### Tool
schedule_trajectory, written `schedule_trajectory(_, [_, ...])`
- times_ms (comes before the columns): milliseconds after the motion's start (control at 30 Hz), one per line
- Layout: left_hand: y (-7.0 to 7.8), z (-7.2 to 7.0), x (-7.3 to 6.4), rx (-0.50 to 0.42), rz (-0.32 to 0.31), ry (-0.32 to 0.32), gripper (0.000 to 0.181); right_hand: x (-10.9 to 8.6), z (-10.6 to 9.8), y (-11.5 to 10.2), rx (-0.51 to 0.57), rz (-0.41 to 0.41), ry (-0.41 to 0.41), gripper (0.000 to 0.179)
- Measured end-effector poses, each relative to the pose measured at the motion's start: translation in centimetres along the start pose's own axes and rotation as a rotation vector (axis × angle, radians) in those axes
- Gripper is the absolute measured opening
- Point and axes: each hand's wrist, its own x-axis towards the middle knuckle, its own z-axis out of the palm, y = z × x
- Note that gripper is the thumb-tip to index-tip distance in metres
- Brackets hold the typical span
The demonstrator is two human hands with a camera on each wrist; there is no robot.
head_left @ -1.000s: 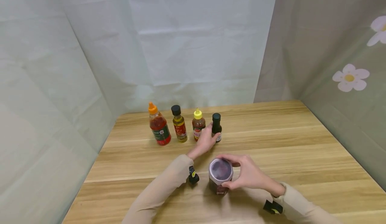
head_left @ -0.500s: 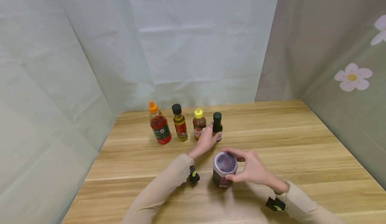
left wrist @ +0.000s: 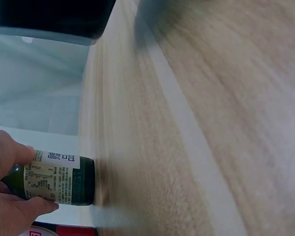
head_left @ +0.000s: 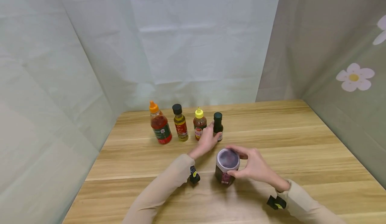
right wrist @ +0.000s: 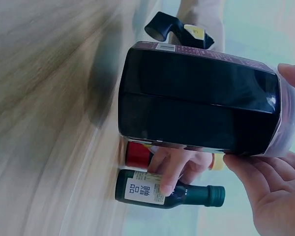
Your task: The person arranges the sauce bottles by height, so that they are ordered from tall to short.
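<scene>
My left hand grips a small dark green bottle with a dark cap, which stands upright at the back of the table. In the left wrist view, thumb and fingers lie on either side of this bottle's paper label. My right hand holds a wide dark jar by its pale purple lid, thumb on the near side and fingers on the far side. Seen from the right wrist, the faceted jar seems raised a little off the table, with a shadow beside its base.
Left of the green bottle stand a yellow-capped sauce bottle, partly behind my left hand, a black-capped oil bottle and an orange-capped red sauce bottle. The wooden table meets cloth walls at its back and sides.
My right hand has carried the jar away from me and slightly to the right, towards the row of bottles. The left hand stays on the small green bottle.
</scene>
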Motion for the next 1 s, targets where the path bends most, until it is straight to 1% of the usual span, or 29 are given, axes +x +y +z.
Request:
schedule_trajectory(167, [-0.06, 0.06, 0.07, 0.018, 0.006, 0.01, 0.044, 0.06, -0.28, -0.12, -0.004, 0.031, 0.014, 0.072])
schedule_trajectory(333, [-0.03, 0.07, 0.07, 0.027, 0.005, 0.012, 0.044, 0.02, -0.34, -0.14, -0.01, 0.055, 0.021, 0.072])
schedule_trajectory(567, [0.06, 0.04, 0.03, 0.018, -0.001, 0.009, 0.043, 0.02, -0.38, 0.11, -0.008, 0.064, 0.031, 0.072])
schedule_trajectory(800, [0.14, -0.07, -0.07, 0.006, -0.01, -0.006, 0.048, 0.05, -0.76, 0.64, 0.025, 0.07, 0.025, 0.069])
schedule_trajectory(1000, [0.05, 0.02, -0.1, -0.005, -0.009, -0.005, 0.043, 0.08, -0.86, 0.75, 0.02, 0.079, 0.037, 0.069])
